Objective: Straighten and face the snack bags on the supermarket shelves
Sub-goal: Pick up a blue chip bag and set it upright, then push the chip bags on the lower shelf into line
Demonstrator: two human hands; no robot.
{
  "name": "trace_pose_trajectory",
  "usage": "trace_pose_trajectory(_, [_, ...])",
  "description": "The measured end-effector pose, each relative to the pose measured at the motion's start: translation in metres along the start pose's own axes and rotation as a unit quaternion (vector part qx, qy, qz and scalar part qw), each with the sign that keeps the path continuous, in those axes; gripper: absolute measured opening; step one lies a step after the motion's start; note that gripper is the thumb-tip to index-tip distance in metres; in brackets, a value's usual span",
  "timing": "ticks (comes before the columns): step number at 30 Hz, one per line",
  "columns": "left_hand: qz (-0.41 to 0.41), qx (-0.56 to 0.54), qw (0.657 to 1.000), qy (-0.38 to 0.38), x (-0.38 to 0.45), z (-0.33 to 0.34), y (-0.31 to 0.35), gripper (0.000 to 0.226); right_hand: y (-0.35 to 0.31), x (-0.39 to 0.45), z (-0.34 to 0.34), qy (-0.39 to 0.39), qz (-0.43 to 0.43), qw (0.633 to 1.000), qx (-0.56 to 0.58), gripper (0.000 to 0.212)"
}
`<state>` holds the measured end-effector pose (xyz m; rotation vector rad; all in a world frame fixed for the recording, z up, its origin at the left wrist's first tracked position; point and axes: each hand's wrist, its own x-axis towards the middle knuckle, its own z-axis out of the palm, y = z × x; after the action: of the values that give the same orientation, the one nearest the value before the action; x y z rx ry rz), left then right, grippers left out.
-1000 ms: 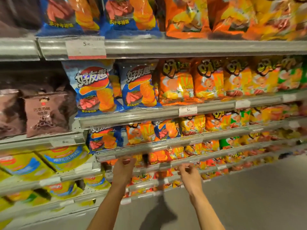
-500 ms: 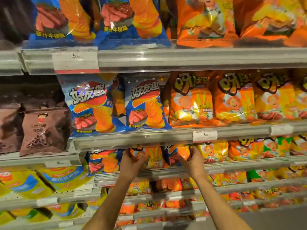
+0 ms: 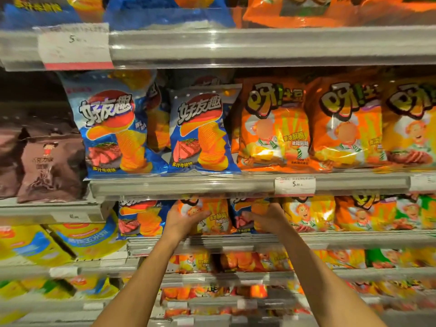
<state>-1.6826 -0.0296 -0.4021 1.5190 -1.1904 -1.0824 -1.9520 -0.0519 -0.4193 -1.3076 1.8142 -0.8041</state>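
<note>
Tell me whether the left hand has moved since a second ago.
Yes. The left hand has risen from the lower shelf rail onto the orange bag just under the price-tag shelf edge.

Left arm: bare forearm reaching up and forward from the lower edge of the view.
Left hand (image 3: 182, 219): palm turned inward to the right, fingers (image 3: 200, 214) extended and lying flat.
Right arm: bare forearm raised from lower right, angled inward.
Right hand (image 3: 269, 218): back toward the camera, fingers pointing left, loosely spread.
</note>
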Motion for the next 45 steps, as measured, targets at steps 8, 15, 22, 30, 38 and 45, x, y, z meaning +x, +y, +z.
trace_pose_trajectory(8, [-0.034, 0.006, 0.999, -0.004, -0.005, -0.025, 0.010, 0.069, -0.026, -0.027, -0.001, 0.057, -0.019, 0.998, 0.020, 0.048])
trace_pose_trajectory(15, [-0.037, -0.004, 0.999, 0.001, -0.006, -0.001, 0.019, 0.041, 0.000, -0.063, -0.045, 0.117, -0.059, 0.991, 0.011, 0.028])
trace_pose_trajectory(22, [-0.026, -0.046, 0.998, -0.034, -0.012, 0.063, 0.024, 0.016, 0.050, -0.108, -0.085, 0.143, 0.004, 0.985, 0.095, 0.020])
trace_pose_trajectory(30, [-0.010, -0.039, 0.997, -0.073, -0.024, 0.132, 0.036, 0.055, 0.090, -0.142, -0.109, 0.147, -0.005, 0.981, 0.130, 0.024])
trace_pose_trajectory(38, [-0.010, 0.047, 0.989, -0.143, -0.011, 0.147, 0.028, 0.062, 0.101, -0.148, -0.104, 0.082, 0.024, 0.987, 0.134, 0.019])
trace_pose_trajectory(45, [0.026, 0.107, 0.983, -0.149, -0.011, 0.136, 0.021, 0.040, 0.091, -0.136, -0.083, 0.049, 0.032, 0.988, 0.141, 0.020])
